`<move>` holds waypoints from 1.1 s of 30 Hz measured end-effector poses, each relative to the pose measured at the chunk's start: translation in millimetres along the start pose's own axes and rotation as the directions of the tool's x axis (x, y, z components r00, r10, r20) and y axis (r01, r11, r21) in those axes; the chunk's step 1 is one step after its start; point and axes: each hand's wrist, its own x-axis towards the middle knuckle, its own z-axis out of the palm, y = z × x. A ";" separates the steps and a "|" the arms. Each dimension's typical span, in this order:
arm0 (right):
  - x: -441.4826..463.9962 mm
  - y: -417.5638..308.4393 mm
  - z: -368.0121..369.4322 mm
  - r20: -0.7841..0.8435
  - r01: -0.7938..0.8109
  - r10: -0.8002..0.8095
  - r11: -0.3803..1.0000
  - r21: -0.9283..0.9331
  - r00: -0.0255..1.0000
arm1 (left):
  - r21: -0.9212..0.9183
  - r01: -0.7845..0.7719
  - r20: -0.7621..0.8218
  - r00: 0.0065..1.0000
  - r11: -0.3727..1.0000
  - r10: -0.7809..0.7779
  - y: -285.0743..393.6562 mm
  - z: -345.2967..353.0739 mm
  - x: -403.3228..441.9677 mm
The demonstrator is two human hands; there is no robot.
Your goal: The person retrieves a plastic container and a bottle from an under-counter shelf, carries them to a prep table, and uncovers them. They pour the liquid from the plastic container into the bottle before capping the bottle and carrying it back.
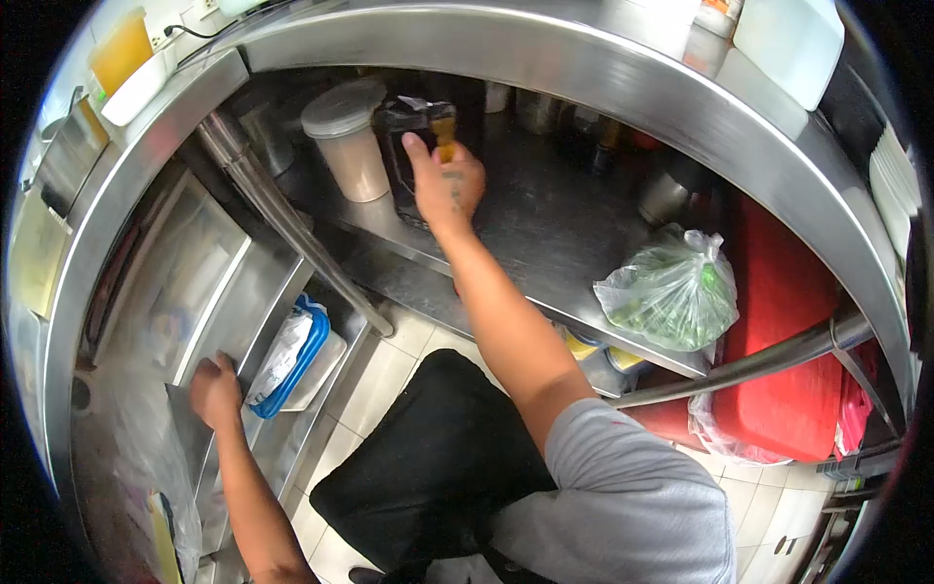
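Note:
Under the steel counter, my right hand (452, 190) reaches over the lower shelf (525, 243), its fingers closed around the upper part of a dark, clear-sided container (401, 161) with something amber near its top. Just left of it stands a lidded tub (352, 146) of pale contents. My left hand (215, 391) is at the lower left, fingers curled at the edge of a steel surface; whatever they hold is hidden. A blue-rimmed container (309, 341) with a white packet lies right of my left hand.
A knotted plastic bag of greens (671, 292) sits at the shelf's front right, beside a large red container (778, 341). A steel leg (292, 229) slants between my hands. The counter edge (506, 34) arches above. Metal containers stand deeper on the shelf.

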 end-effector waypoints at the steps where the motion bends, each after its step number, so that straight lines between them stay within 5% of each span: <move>1: 0.2 -0.3 4.2 0.057 0.029 -0.031 0.999 0.030 0.998 | -0.007 0.002 0.002 1.000 1.000 -0.002 -0.1 -0.4 -0.7; 3: 2.7 1.2 4.3 0.231 -0.007 -0.019 0.994 0.112 0.973 | -0.020 0.008 0.005 1.000 1.000 -0.008 -1.2 -1.0 -0.3; 5: 19.5 20.1 -1.5 -0.018 0.181 -0.182 0.952 0.246 0.983 | -0.048 0.005 -0.009 1.000 0.999 -0.006 -0.6 -2.9 0.0; 6: 39.4 30.5 -13.2 -0.252 0.257 -0.228 0.962 0.089 0.941 | -0.060 0.009 -0.009 1.000 0.998 -0.010 -3.0 -2.8 -2.5; 7: 60.7 26.0 -34.2 -0.528 0.297 -0.366 0.930 -0.215 0.766 | -0.066 0.005 -0.013 1.000 0.998 -0.005 -4.6 -2.6 -3.4; 9: 118.1 29.9 -83.2 -0.538 0.413 -0.634 0.772 -0.484 0.555 | -0.080 -0.018 -0.014 1.000 0.997 0.017 -3.7 -2.7 -3.0; 11: 144.4 24.9 -107.4 -0.554 0.188 -0.568 0.782 -0.594 0.608 | -0.073 -0.014 -0.012 1.000 0.997 0.013 -3.2 -0.7 -1.2; 12: 162.2 34.7 -115.9 -0.439 0.233 -0.719 0.628 -0.743 0.539 | -0.068 -0.006 -0.012 1.000 0.998 0.005 -4.5 -0.7 -1.3; 16: 190.8 51.8 -131.5 -0.389 0.185 -0.571 0.702 -0.687 0.723 | -0.127 0.023 0.005 1.000 0.992 -0.023 -1.8 -6.9 -4.2; 21: 208.6 58.1 -133.0 -0.347 0.139 -0.422 0.778 -0.612 0.837 | -0.097 0.005 -0.018 1.000 0.995 -0.007 -9.0 3.4 0.3; 28: 226.5 68.2 -150.0 -0.267 0.058 -0.215 0.867 -0.494 0.940 | -0.161 -0.006 -0.024 1.000 0.987 0.002 -13.9 3.4 -0.9; 33: 234.6 75.7 -181.8 -0.353 0.035 -0.179 0.926 -0.377 0.919 | -0.180 0.010 0.006 1.000 0.984 -0.009 -11.0 -5.3 -2.8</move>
